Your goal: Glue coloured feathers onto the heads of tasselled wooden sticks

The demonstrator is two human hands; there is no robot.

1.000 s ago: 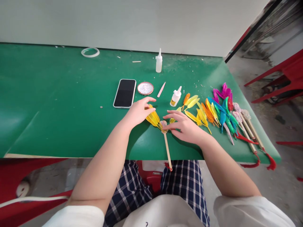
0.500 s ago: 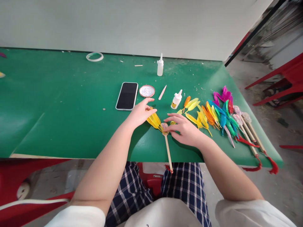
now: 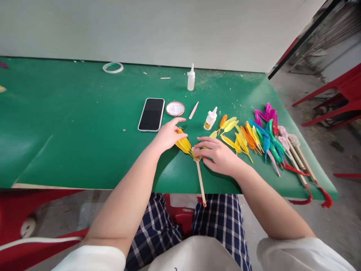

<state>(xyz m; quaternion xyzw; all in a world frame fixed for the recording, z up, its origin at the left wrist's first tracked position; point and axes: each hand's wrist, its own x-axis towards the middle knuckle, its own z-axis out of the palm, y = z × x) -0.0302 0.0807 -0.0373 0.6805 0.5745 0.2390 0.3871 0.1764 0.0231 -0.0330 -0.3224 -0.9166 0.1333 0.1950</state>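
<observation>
A feather fan with a wooden handle (image 3: 200,182) lies before me on the green table, its handle end sticking out over the front edge. Yellow feathers (image 3: 184,145) spread up and left from a small pale flower (image 3: 194,150) at the top of the handle. My left hand (image 3: 168,134) holds the feathers near their tips, index finger stretched out and thumb across them; its lower fingers are hidden. At the flower, my right hand (image 3: 216,152) grips the fan's head with bent fingers, covering part of it. More yellow feathers (image 3: 241,141) lie to the right.
Beyond my hands are a phone (image 3: 151,114), a round lid (image 3: 175,108), tweezers (image 3: 193,110), and two glue bottles, one near (image 3: 210,119) and one far (image 3: 191,79). A tape roll (image 3: 113,67) lies at the back. Coloured feathers (image 3: 266,137) and flower-topped sticks (image 3: 301,156) crowd the right end.
The view has shifted slightly, so the table things sit a little lower and further right. My right fingers have moved slightly over the flower. The left hand stays on the feathers.
</observation>
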